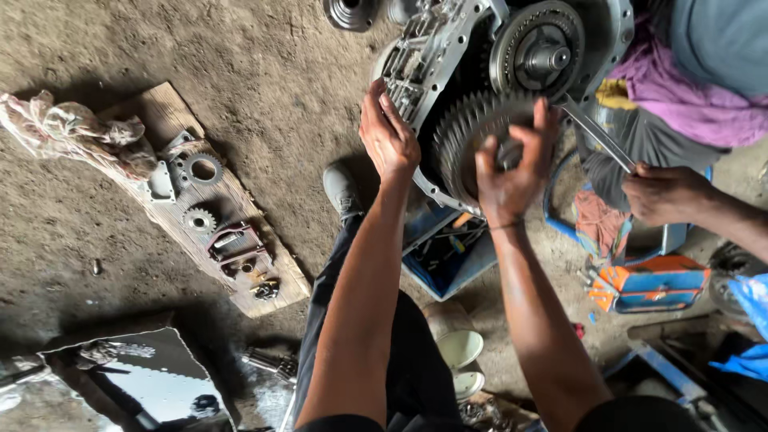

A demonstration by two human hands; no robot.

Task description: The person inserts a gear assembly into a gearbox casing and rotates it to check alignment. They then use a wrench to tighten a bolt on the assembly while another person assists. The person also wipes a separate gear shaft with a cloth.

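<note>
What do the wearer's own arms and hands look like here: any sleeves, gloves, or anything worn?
Both forearms are bare, with no sleeves in view. The left hand and right hand are ungloved and look smeared with grease. A thin dark band circles the right wrist. No rings or watch are visible.

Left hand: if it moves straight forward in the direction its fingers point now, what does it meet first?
The left hand already rests against the edge of the metal gearbox housing, fingers pointing up along it. Going straight on, it would probably slide onto the housing's ribbed grey casting; depth is hard to judge.
</note>
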